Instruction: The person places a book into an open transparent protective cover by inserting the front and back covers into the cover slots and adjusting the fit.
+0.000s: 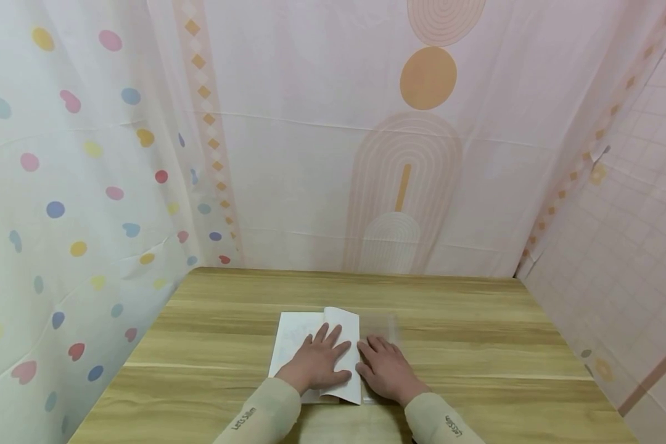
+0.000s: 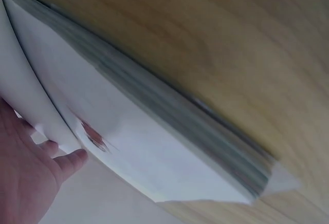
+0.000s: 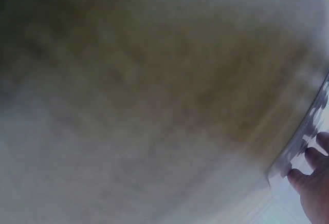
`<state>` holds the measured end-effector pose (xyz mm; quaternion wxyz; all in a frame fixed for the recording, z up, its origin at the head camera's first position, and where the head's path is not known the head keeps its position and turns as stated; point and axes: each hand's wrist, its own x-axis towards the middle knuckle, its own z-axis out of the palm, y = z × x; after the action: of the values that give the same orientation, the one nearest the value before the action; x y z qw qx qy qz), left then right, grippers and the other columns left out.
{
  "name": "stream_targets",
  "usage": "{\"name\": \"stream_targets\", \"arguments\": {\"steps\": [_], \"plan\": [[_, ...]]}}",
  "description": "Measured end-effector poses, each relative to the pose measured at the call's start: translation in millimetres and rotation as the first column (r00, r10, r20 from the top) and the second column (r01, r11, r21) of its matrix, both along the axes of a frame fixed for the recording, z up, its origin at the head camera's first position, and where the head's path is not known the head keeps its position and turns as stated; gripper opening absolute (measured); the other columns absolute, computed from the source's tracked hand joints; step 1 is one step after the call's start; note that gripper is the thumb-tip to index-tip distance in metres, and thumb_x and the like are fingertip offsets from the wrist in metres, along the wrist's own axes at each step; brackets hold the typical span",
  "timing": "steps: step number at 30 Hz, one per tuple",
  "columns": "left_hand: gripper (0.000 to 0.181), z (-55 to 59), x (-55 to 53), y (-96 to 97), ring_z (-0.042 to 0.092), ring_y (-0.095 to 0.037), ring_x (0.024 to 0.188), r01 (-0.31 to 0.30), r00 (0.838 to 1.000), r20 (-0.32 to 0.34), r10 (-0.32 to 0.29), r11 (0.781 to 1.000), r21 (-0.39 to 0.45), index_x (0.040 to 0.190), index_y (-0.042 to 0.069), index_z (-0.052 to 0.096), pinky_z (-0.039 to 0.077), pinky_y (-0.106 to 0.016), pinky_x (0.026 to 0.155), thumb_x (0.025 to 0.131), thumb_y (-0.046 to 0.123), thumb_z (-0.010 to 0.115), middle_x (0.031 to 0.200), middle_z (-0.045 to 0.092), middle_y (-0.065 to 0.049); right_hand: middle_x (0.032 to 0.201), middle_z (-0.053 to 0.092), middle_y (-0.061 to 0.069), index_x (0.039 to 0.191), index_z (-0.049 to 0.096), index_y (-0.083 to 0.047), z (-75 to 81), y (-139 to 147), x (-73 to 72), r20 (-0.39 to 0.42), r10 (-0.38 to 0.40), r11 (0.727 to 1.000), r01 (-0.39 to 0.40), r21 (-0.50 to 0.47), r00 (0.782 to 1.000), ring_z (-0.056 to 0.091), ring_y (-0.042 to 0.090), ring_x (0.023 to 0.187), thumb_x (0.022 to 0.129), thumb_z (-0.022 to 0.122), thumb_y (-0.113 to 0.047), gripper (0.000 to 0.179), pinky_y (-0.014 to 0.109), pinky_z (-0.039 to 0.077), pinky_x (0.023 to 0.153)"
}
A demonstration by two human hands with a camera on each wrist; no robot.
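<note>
A thick book [image 1: 293,328] with white pages lies on the table in front of me. My left hand [image 1: 317,362] presses with spread fingers on a white leaf [image 1: 341,317] that curves up from the book. In the left wrist view, the page block [image 2: 154,126] shows many stacked sheets and a small reddish-brown picture on the top page. Just right of the leaf, my right hand [image 1: 387,370] rests on a clear plastic sheet [image 1: 378,322], fingers close together. Fingertips touch the plastic's shiny edge in the right wrist view, which is mostly blurred.
The wood-grain table [image 1: 477,345] extends to both sides and behind the book. A pale patterned curtain [image 1: 288,185] hangs at its back edge, with a dotted curtain [image 1: 89,222] on the left and a checked one [image 1: 616,246] on the right.
</note>
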<state>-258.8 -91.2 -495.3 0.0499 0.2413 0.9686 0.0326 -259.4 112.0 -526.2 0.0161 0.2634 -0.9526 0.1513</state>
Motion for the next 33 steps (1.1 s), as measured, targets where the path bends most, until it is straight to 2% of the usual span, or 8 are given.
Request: {"name": "stream_targets", "arguments": {"steps": [6,10,14,18,21,24,27,33], "plan": [[0.066,-8.0,0.0,5.7,0.023,-0.04,0.146,-0.012,0.999,-0.042,0.013,1.0,0.007,0.148,0.019,0.049,0.032,-0.059,0.11,0.094,0.058,0.053,0.16,0.029,-0.012,0.148,0.046,0.021,0.146,0.049,-0.009,-2.5,0,-0.7,-0.005,0.008,1.0,-0.008,0.017,1.0,0.04,0.041,0.136,0.103,0.048,-0.035,0.05,0.061,0.034,0.107],[0.066,-10.6,0.9,7.5,0.023,-0.041,0.145,0.003,0.997,-0.076,-0.001,1.0,0.021,0.147,0.017,0.049,0.033,-0.061,0.109,0.097,0.059,0.046,0.159,0.03,-0.014,0.148,0.046,0.019,0.146,0.05,-0.013,-6.5,0,-1.4,-0.024,0.01,0.997,-0.009,0.071,1.0,0.04,0.04,0.136,0.104,0.046,-0.039,0.05,0.059,0.034,0.107],[0.065,-7.7,0.0,1.5,0.02,-0.041,0.147,0.023,0.999,-0.029,-0.02,0.992,0.123,0.149,0.011,0.046,0.031,-0.062,0.109,0.1,0.055,0.045,0.16,0.026,-0.017,0.149,0.045,0.017,0.147,0.05,-0.015,-9.0,0,-1.5,-0.038,0.012,0.995,-0.008,0.096,0.999,0.04,0.038,0.137,0.105,0.042,-0.043,0.051,0.057,0.035,0.107],[0.066,-4.9,-1.2,-12.7,0.023,-0.042,0.145,0.039,0.999,0.015,-0.045,0.966,0.255,0.15,0.004,0.042,0.033,-0.06,0.109,0.1,0.047,0.05,0.16,0.024,-0.021,0.149,0.045,0.018,0.146,0.051,-0.013,-4.9,1,-0.1,-0.027,0.018,0.996,-0.015,0.085,0.999,0.041,0.04,0.136,0.105,0.044,-0.04,0.05,0.059,0.035,0.107],[0.071,-6.7,-1.1,-23.4,0.027,-0.043,0.144,0.035,0.998,0.041,-0.05,0.951,0.306,0.151,0.003,0.039,0.034,-0.056,0.11,0.099,0.049,0.051,0.16,0.023,-0.022,0.15,0.044,0.018,0.147,0.05,-0.013,-0.6,1,1.4,0.001,0.009,0.996,-0.009,0.086,1.0,0.04,0.039,0.137,0.104,0.045,-0.038,0.05,0.058,0.034,0.108],[0.076,-9.2,-0.4,-29.3,0.03,-0.041,0.143,0.032,0.997,0.056,-0.052,0.951,0.307,0.152,0.005,0.037,0.033,-0.054,0.111,0.097,0.055,0.052,0.161,0.023,-0.02,0.151,0.042,0.017,0.149,0.047,-0.012,1.1,1,2.0,0.031,-0.001,0.996,-0.002,0.088,1.0,0.039,0.038,0.138,0.104,0.045,-0.038,0.052,0.058,0.032,0.109],[0.078,-11.4,0.2,-30.5,0.034,-0.04,0.141,0.045,0.998,0.039,-0.058,0.96,0.277,0.152,0.006,0.038,0.035,-0.054,0.11,0.096,0.057,0.052,0.16,0.024,-0.021,0.152,0.041,0.018,0.15,0.044,-0.009,0.1,2,1.3,0.051,-0.001,0.998,-0.002,0.063,0.999,0.038,0.039,0.138,0.104,0.047,-0.038,0.054,0.058,0.031,0.11],[0.077,-12.7,1.9,-27.8,0.036,-0.04,0.14,0.017,0.999,0.033,-0.026,0.971,0.237,0.152,0.007,0.039,0.035,-0.054,0.11,0.094,0.055,0.056,0.161,0.023,-0.019,0.153,0.04,0.019,0.15,0.041,-0.005,-4.3,2,-1.3,0.059,0.002,1.0,-0.004,0.021,0.998,0.036,0.04,0.139,0.103,0.048,-0.037,0.057,0.06,0.029,0.11]]}}
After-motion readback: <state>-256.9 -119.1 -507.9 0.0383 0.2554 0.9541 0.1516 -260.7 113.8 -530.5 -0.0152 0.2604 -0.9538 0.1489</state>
